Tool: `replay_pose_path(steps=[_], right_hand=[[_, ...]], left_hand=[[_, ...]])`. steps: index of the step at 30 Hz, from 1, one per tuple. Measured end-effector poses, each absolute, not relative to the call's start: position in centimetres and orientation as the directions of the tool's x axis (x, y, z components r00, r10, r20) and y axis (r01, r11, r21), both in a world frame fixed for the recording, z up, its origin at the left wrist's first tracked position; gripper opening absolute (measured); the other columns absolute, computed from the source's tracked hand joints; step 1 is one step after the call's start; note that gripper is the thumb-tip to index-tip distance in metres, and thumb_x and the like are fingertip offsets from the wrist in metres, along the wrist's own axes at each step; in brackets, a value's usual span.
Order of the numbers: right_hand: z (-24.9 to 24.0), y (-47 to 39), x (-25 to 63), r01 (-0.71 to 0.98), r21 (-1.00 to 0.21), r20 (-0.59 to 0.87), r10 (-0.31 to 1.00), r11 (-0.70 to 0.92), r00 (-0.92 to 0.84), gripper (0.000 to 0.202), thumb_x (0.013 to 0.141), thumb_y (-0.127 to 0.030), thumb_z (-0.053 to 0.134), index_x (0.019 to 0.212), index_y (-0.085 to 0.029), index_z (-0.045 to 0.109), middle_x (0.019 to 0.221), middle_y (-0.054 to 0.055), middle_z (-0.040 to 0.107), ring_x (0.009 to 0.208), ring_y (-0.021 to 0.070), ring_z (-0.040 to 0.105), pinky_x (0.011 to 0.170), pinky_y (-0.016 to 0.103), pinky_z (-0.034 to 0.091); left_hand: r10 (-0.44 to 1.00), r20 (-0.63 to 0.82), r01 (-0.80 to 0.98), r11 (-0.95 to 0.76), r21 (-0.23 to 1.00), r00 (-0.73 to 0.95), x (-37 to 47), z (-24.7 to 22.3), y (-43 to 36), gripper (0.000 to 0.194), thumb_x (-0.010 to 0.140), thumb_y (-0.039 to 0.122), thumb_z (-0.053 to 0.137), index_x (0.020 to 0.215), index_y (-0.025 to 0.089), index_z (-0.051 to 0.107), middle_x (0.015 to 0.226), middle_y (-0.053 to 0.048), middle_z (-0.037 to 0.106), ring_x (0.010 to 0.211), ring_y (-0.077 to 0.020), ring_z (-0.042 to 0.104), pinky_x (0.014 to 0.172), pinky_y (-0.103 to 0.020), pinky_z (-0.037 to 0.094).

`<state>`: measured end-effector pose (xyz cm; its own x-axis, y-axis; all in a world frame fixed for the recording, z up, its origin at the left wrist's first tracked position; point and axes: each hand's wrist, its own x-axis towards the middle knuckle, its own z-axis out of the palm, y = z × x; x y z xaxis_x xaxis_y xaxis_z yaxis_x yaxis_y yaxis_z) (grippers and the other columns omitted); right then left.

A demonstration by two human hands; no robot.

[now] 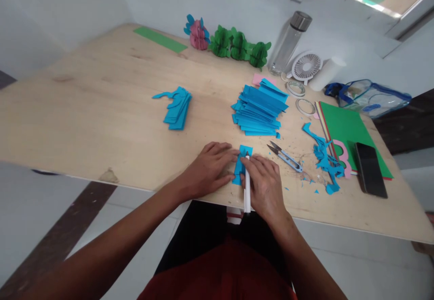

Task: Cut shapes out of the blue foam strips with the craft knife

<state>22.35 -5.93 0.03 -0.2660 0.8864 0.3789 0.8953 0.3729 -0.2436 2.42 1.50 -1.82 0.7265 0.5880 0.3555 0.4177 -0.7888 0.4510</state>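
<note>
A small blue paper strip lies upright near the table's front edge, between my hands. My left hand rests flat with its fingers spread, its fingertips at the strip's left side. My right hand holds a white pen against the strip's right side, with the pen's dark tip toward the top of the strip. Behind my hands is a large pile of blue strips. Farther left lies a smaller stack of cut blue pieces. Small snips lie right of my right hand.
Blue scraps, a green paper stack and a phone lie at the right. Along the back stand green paper shapes, a pink one, a bottle and a fan. Tape rolls lie before the fan.
</note>
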Motion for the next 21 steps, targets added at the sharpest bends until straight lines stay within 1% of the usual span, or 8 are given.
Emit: replay_pose_path(steps=[6,10,13,21], right_hand=[[0.14,-5.99,22.29,0.896,-0.247,0.375,0.889,0.369,-0.263,0.034,0.096,-0.022,0.052,0.128,-0.018,0.062,0.121,0.011,0.07,0.119,0.0274,0.055,0.098,0.043,0.039],[0.03,-6.02,22.32,0.901,-0.241,0.371,0.892,0.361,-0.258,0.037,0.095,-0.022,0.053,0.131,-0.02,0.06,0.122,0.011,0.07,0.12,0.0274,0.055,0.098,0.043,0.039],[-0.06,-6.03,22.37,0.899,-0.243,0.367,0.893,0.364,-0.262,0.038,0.095,-0.021,0.054,0.132,-0.019,0.06,0.124,0.011,0.069,0.12,0.0273,0.055,0.1,0.043,0.038],[-0.23,-6.03,22.44,0.898,-0.237,0.373,0.888,0.372,-0.269,0.037,0.094,-0.02,0.054,0.13,-0.018,0.061,0.125,0.011,0.069,0.121,0.0272,0.054,0.101,0.043,0.037]], left_hand=[[0.606,0.311,0.428,-0.764,0.482,0.732,2.47,-1.06,1.35,0.042,0.089,0.03,0.054,0.129,0.018,0.052,0.136,-0.012,0.059,0.132,-0.031,0.045,0.112,-0.052,0.033],[0.605,0.303,0.428,-0.764,0.483,0.736,2.48,-0.91,1.27,0.042,0.089,0.029,0.054,0.129,0.018,0.053,0.138,-0.011,0.058,0.133,-0.0308,0.045,0.112,-0.052,0.032],[0.605,0.295,0.433,-0.764,0.479,0.74,2.47,-1.02,1.26,0.042,0.089,0.029,0.055,0.13,0.018,0.053,0.139,-0.011,0.058,0.134,-0.0306,0.044,0.113,-0.052,0.032],[0.595,0.316,0.427,-0.777,0.463,0.739,2.4,-1.27,1.33,0.04,0.09,0.029,0.054,0.128,0.017,0.055,0.14,-0.012,0.058,0.134,-0.031,0.045,0.113,-0.052,0.032]])
